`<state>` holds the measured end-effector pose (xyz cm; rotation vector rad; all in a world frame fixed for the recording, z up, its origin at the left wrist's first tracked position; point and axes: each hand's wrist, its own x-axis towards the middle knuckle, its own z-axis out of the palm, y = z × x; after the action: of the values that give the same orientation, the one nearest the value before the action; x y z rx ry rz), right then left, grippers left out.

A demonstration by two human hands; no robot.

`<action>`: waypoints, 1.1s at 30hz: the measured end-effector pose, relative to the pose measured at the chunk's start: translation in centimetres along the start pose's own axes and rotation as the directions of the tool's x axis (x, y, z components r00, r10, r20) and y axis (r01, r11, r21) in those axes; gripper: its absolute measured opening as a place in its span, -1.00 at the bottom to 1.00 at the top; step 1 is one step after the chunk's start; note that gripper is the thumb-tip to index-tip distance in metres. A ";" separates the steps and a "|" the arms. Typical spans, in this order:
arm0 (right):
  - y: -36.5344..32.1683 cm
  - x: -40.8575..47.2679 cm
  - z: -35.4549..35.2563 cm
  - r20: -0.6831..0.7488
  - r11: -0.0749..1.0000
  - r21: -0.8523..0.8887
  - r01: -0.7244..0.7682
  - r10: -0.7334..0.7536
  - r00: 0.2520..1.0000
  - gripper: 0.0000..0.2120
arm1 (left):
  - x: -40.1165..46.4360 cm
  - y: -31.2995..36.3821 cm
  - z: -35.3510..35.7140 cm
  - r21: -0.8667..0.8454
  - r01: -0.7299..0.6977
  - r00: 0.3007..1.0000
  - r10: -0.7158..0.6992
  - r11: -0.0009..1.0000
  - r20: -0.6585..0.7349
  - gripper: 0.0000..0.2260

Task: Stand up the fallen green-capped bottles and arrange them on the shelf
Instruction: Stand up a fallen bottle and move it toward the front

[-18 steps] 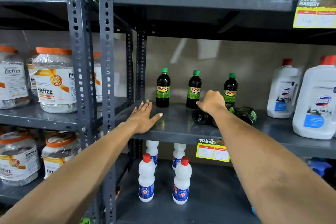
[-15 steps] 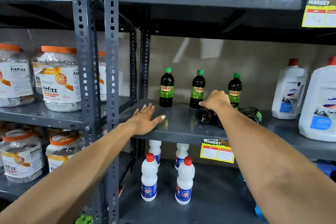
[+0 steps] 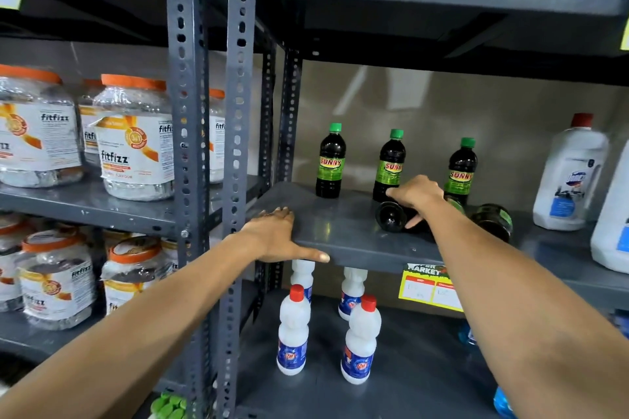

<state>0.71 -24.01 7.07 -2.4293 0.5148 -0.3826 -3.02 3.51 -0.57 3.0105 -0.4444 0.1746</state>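
Observation:
Three dark green-capped bottles stand upright at the back of the grey shelf [image 3: 343, 241]: a left one [image 3: 330, 163], a middle one [image 3: 389, 168] and a right one [image 3: 461, 168]. Two more lie on their sides in front of them. My right hand [image 3: 417, 196] is closed over the nearer fallen bottle [image 3: 391, 220], whose round base faces me. The second fallen bottle [image 3: 492, 221] lies to its right, untouched. My left hand [image 3: 275, 235] rests flat on the shelf's front left corner, fingers spread, holding nothing.
Large white jugs [image 3: 571, 177] stand on the same shelf to the right. White red-capped bottles [image 3: 292, 330] stand on the shelf below. Orange-lidded jars [image 3: 134, 139] fill the left rack. Perforated steel uprights [image 3: 235, 146] divide the racks. A yellow price tag [image 3: 430, 287] hangs on the shelf edge.
My view has shifted a little, so the shelf sits further right in frame. My right hand stays wrapped over the fallen bottle and my left hand stays flat on the shelf.

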 end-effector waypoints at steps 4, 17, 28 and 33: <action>0.2 -0.9 1.9 -0.077 0.955 0.294 0.046 -0.024 0.997 -0.34 | 0.4 -0.1 0.8 0.021 0.011 0.994 -0.009 1.000 -0.106 0.32; -1.9 -2.8 8.5 -0.250 0.809 0.337 0.482 -0.417 0.874 -0.42 | 0.7 -0.3 1.7 -0.011 -0.039 0.961 0.034 0.999 -0.275 0.19; -1.9 -1.6 9.8 0.067 0.717 0.641 0.274 -0.408 0.910 -0.21 | 0.8 -0.3 2.0 -0.029 -0.025 0.954 0.016 0.999 -0.298 0.25; -2.1 -1.8 9.8 0.177 0.688 0.679 0.254 -0.490 0.854 -0.12 | 0.5 -0.3 1.8 -0.030 -0.033 0.958 0.023 0.999 -0.285 0.24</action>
<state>3.46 -16.59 0.63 -1.8384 -0.2712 -0.2303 -2.26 3.43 -2.33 2.8809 -0.4552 0.5867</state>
